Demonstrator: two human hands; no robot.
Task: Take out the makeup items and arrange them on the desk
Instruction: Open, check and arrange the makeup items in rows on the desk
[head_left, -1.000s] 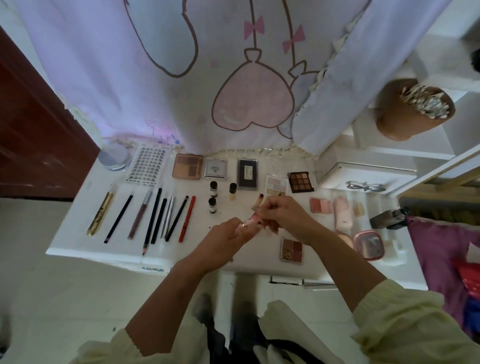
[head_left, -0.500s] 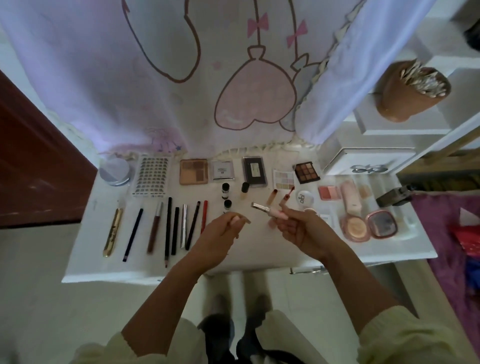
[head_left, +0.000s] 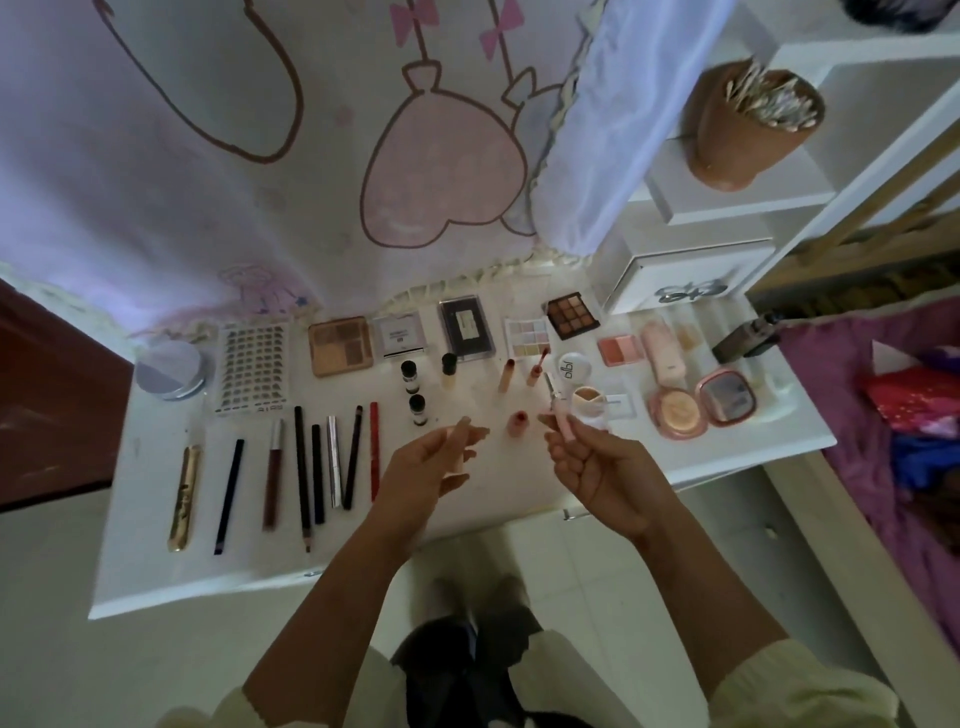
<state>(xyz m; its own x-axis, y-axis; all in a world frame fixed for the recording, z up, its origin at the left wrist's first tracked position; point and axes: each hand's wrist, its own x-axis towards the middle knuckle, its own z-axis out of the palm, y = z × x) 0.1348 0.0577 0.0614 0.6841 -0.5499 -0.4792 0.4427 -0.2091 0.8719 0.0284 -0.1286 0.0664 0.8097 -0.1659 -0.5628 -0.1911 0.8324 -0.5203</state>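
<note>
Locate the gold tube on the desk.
In the head view, the gold tube lies at the desk's far left, leftmost in the pencil row, beside a black pencil.

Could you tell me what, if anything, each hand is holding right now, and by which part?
The right hand holds a pink lip gloss tube by its lower end. The left hand pinches a small beige piece, possibly its cap.

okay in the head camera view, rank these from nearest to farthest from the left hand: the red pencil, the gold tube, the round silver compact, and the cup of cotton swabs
From the left hand:
1. Red pencil, just to its left on the desk.
2. Gold tube, at the far left end of the pencil row.
3. Round silver compact, at the desk's back left corner.
4. Cup of cotton swabs, up on the shelf at the right.
</note>
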